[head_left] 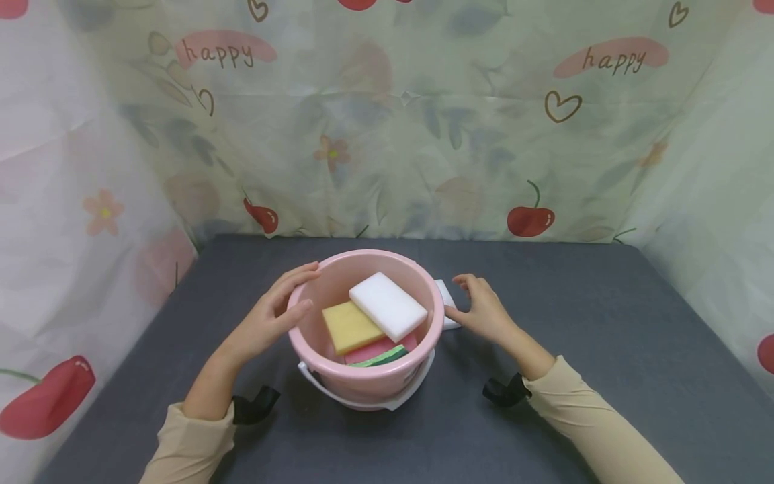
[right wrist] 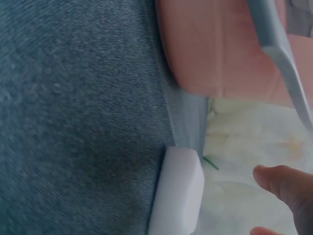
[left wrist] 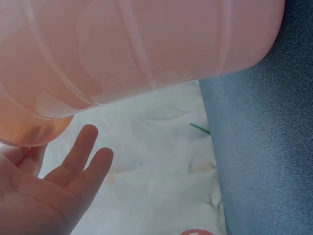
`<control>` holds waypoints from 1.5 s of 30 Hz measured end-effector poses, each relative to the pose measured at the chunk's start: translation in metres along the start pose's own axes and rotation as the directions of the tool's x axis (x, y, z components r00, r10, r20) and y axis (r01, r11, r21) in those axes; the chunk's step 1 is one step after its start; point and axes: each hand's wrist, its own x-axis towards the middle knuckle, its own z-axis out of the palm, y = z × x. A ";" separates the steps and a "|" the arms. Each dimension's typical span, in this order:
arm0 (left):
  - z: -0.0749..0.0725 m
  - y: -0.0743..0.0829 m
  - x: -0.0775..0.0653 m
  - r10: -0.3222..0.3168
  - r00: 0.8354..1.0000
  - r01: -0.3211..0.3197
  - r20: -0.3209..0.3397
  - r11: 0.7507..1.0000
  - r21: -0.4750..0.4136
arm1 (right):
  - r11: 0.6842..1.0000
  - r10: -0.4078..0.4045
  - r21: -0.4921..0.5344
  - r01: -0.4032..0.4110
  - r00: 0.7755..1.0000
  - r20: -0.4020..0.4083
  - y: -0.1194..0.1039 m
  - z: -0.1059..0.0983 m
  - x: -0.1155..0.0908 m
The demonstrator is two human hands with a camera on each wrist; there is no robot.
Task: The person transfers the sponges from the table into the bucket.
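Note:
A pink bucket (head_left: pixel 365 376) stands upright on the dark table, with sponges inside. On top lies a white sponge block (head_left: pixel 388 306), beside a yellow sponge (head_left: pixel 351 327); lower down are a pink sponge (head_left: pixel 377 349) and a green-edged piece (head_left: pixel 387 357), partly hidden. My left hand (head_left: pixel 275 309) rests at the bucket's left rim, thumb and fingertips overlapping it, other fingers extended outside in the left wrist view. To the right of the bucket, another white block (right wrist: pixel 178 191) lies on the table. My right hand (head_left: pixel 484 310) hovers over it with fingers apart, holding nothing.
The bucket's pale handle (head_left: pixel 387 405) hangs down its front side. Black straps (head_left: pixel 256 405) are worn at both wrists. Behind the dark tabletop (head_left: pixel 574 403) hangs a printed curtain (head_left: pixel 405 168), which also closes off the left and right sides.

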 end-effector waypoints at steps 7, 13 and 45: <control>0.000 -0.001 0.000 0.001 1.000 -0.001 0.002 1.000 -0.006 | 1.000 -0.006 -0.020 0.006 1.000 0.003 0.004 0.008 0.000; 0.001 0.000 0.000 -0.006 1.000 0.006 -0.004 1.000 -0.001 | 1.000 0.009 -0.014 -0.008 0.999 0.031 0.004 0.013 -0.001; 0.001 -0.001 0.000 0.001 1.000 -0.001 -0.010 1.000 0.001 | 0.987 0.100 -0.139 -0.083 0.987 0.122 0.007 0.030 0.001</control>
